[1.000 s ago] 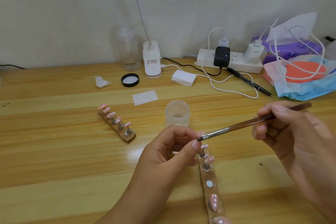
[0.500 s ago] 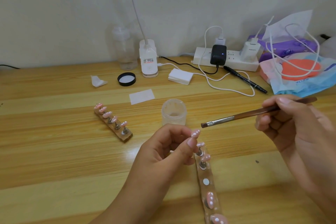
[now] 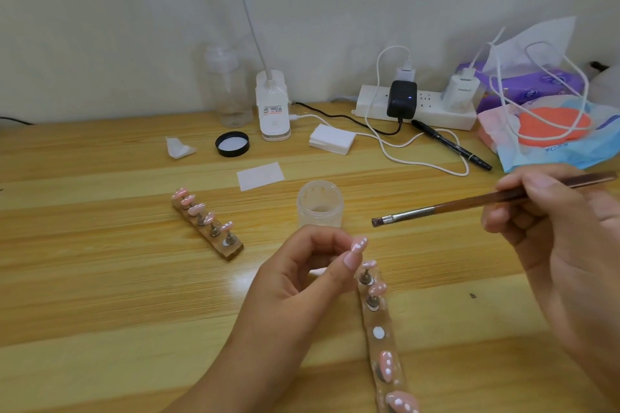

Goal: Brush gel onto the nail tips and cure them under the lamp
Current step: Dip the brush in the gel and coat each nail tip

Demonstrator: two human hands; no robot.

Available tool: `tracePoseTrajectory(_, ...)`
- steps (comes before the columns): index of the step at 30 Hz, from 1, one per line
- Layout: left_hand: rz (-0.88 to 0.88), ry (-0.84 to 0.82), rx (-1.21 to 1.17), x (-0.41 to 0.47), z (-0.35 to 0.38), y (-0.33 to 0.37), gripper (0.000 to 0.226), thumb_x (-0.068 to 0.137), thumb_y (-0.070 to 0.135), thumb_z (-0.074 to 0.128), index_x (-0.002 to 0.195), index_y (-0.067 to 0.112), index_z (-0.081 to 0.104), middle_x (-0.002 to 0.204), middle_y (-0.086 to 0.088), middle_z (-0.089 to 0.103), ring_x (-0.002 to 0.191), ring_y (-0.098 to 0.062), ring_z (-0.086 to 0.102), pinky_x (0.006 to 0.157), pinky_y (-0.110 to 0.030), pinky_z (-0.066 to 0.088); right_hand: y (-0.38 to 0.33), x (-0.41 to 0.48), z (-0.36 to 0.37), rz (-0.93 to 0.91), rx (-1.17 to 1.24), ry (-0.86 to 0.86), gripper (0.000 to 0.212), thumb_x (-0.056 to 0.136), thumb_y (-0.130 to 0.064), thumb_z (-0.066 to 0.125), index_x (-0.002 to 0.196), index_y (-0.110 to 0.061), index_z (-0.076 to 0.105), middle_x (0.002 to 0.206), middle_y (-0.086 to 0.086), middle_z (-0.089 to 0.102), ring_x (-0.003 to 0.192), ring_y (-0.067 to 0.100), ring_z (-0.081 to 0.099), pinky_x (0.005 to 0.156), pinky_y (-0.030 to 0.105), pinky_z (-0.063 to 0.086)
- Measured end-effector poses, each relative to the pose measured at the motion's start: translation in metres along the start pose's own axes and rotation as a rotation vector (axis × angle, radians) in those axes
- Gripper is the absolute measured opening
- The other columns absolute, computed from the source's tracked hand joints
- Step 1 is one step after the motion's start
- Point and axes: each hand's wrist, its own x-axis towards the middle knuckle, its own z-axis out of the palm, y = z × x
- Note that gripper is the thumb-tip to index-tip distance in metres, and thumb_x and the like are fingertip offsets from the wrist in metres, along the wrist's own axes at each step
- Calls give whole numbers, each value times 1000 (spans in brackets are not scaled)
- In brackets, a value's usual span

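Aloft: left hand (image 3: 302, 282), grip on 1 nail tip (image 3: 359, 244); right hand (image 3: 563, 238), grip on brush (image 3: 453, 204).

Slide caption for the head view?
Left hand holds a pink nail tip; right hand holds the brush near it.

Jar (image 3: 320, 203) behind strip (image 3: 382, 332)

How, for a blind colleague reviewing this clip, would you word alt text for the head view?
A person's left hand holds up a pink nail tip with white dots above a wooden table, while the right hand holds a brush beside it, bristles not touching. Behind stand an open jar and a white lamp; two holder strips carry more pink tips.
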Motion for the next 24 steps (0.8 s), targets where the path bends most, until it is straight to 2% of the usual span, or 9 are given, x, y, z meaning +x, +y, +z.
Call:
tracePoseTrajectory(3, -8, -10, 5, -1, 0, -1, 17, 74, 40, 76, 86, 29, 70, 93, -1, 74, 91, -9, 69, 77, -18, 53, -2, -3, 4, -28, 24, -55, 20, 83, -28, 56, 70, -25, 71, 59, -6, 61, 56, 8, 59, 59, 17, 51)
tracePoseTrajectory(8, -3, -5, 31, -1, -1, -2, 20, 70, 47, 69, 85, 34, 70, 88, 3, 74, 84, -7, 68, 77, -16, 51, -2, -7, 5, -84, -28, -99, 14, 81, -35, 66, 74, -24, 71, 65, -3, 62, 57, 13, 59, 60, 18, 51)
tracePoseTrajectory(10, -8, -9, 28, -2, -1, -2, 21, 70, 47, 69, 85, 34, 70, 88, 3, 73, 79, -5, 66, 75, -14, 50, -4, -8, 6, -123, -89, -123, 19, 81, -45, 71, 76, -27, 70, 68, -4, 63, 59, 11, 61, 63, 18, 52)
tracePoseTrajectory(13, -9, -12, 21, -2, -1, -2, 20, 71, 46, 69, 85, 32, 70, 87, 3, 73, 76, -3, 64, 72, -13, 49, -7, -7, 6, -165, -172, -122, 27, 80, -57, 67, 79, -30, 70, 68, -7, 64, 60, 11, 61, 66, 19, 52)
tracePoseTrajectory(16, -9, -12, 30, -1, -2, -2, 20, 71, 46, 69, 86, 33, 70, 88, 3, 73, 77, -3, 64, 73, -14, 50, -6, -5, 4, -207, -131, -96, 15, 88, -36, 63, 76, -30, 70, 66, -8, 62, 58, 10, 60, 64, 18, 51)
tracePoseTrajectory(17, -6, -16, 37, -1, -2, -2, 20, 71, 46, 69, 86, 32, 70, 88, 4, 72, 77, -3, 63, 74, -14, 50, -4, -5, 3, -194, -104, -89, 18, 87, -30, 57, 75, -30, 70, 65, -8, 62, 57, 10, 60, 62, 18, 51)
tracePoseTrajectory(24, 24, -43, 49, -3, -2, 1, 9, 77, 35, 72, 83, 28, 70, 83, 13, 69, 78, 1, 62, 70, -10, 47, -5, -2, 1, -145, -118, -95, 18, 83, -31, 55, 72, -28, 70, 62, -5, 62, 55, 11, 59, 61, 18, 51)
